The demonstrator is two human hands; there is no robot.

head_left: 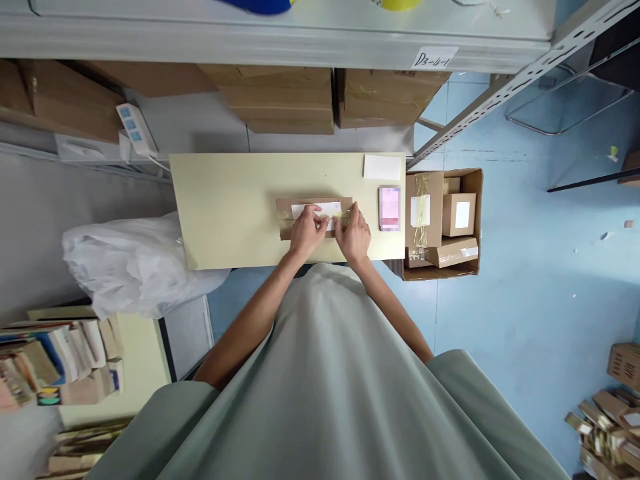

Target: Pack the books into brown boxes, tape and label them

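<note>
A small, flat cardboard box (285,208) with clear tape lies lengthwise on the cream table in front of me. On its top is a white label (316,209), partly hidden by my fingers. My left hand (307,233) is closed over the label, its thumb and fingertips pinched together near the lower edge. At the box's right end, my right hand (354,237) has its fingers bent around the taped edge, with the thumb close to the label's right side. Whether the label is fully stuck down is too small to tell.
On the cream table (225,213) lie a white paper (382,167) and a pink pad (389,208). An open carton (479,220) of labelled boxes stands right of it. A shelf edge (300,47) crosses above; a white plastic bag (135,263) bulges at left.
</note>
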